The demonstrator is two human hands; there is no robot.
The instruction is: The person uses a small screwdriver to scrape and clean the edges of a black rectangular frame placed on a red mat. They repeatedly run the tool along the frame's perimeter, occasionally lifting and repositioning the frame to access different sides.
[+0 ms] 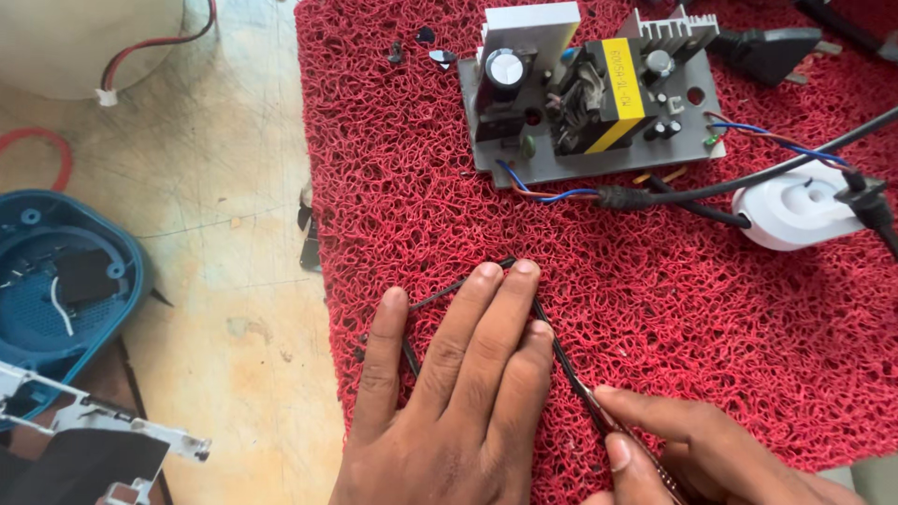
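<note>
Currently my left hand [458, 393] flat, fingers spread, pressing one thin black cable [561, 351] against red mesh mat [748, 318]. My right hand [692, 458] pinched on slim tool [608, 421], tip touching cable just beside left fingers. Beyond hands: one circuit board [589, 93], one white round part [795, 210]. Mat edge left of left hand; one blue housing [56, 281] further left. Open mat right of hands.

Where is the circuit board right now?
In the head view the circuit board lies at the top centre on the red mesh mat, beyond the left hand, with the white round plug housing just to its right.
</note>
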